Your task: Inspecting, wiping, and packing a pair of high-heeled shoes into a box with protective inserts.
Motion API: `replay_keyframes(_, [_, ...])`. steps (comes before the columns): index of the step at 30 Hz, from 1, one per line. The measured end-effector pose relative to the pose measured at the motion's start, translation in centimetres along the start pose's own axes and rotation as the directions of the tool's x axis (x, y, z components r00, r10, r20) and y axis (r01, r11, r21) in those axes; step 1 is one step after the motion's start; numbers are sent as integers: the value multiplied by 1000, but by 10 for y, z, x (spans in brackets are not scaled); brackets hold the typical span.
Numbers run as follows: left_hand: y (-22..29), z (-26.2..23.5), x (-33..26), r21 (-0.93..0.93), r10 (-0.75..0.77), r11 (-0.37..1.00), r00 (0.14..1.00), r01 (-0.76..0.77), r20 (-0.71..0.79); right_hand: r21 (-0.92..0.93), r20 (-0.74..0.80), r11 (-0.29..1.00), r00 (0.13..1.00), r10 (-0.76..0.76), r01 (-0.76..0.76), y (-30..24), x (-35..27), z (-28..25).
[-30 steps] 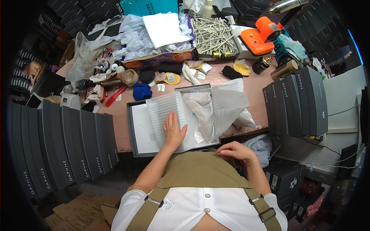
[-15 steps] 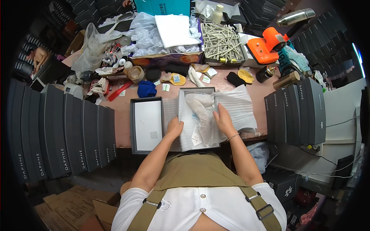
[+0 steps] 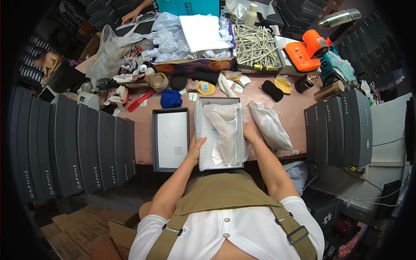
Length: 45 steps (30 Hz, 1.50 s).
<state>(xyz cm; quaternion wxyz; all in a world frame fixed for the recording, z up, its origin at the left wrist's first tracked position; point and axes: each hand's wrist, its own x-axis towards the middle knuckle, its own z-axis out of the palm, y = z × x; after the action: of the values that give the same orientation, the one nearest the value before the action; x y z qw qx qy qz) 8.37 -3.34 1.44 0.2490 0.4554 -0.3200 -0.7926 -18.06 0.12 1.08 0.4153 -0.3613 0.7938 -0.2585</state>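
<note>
A grey open shoebox stands in front of me, lined with a translucent white foam sheet. On the foam lies a long bundle in white tissue paper, its contents hidden, with a small white tag near its lower end. My left hand is closed around the box's left side and the foam edge, thumb on top. At the right side my right hand grips the box and foam, its fingertips partly hidden. Beyond it, a second tissue-wrapped bundle rests on the pink table.
Left of the box lies a grey box lid, white inside. Grey shoeboxes stand in rows at left and right. Across the back are a blue cloth, a tray of paper sticks and an orange device. Another person's hand shows far back.
The foam sheet, spread out past both sides of the box, is now folded up along its edges. The second wrapped bundle at right has come into sight. My right hand moved to the box's side.
</note>
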Motion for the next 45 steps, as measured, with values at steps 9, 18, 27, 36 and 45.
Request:
replay_keyframes(9, [25,5,-28,577,515,723,853,-380,-83,-466,66,746,859,-507,476,-48,-36,57])
replay_keyframes(18, [47,42,-57,-169,29,985,954,23,298,621,-49,718,929,-366,315,-95,-52,4])
replay_keyframes(27, [67,61,-44,-338,43,938,944,75,328,346,-93,819,885,-456,458,-113,-79,15])
replay_keyframes(36, [72,47,-66,-413,-5,904,972,106,236,77,-264,769,756,-598,635,-95,-52,27])
replay_keyframes(45, [85,41,-58,-212,212,950,972,-230,-106,193,228,868,839,-494,458,-115,-158,-11])
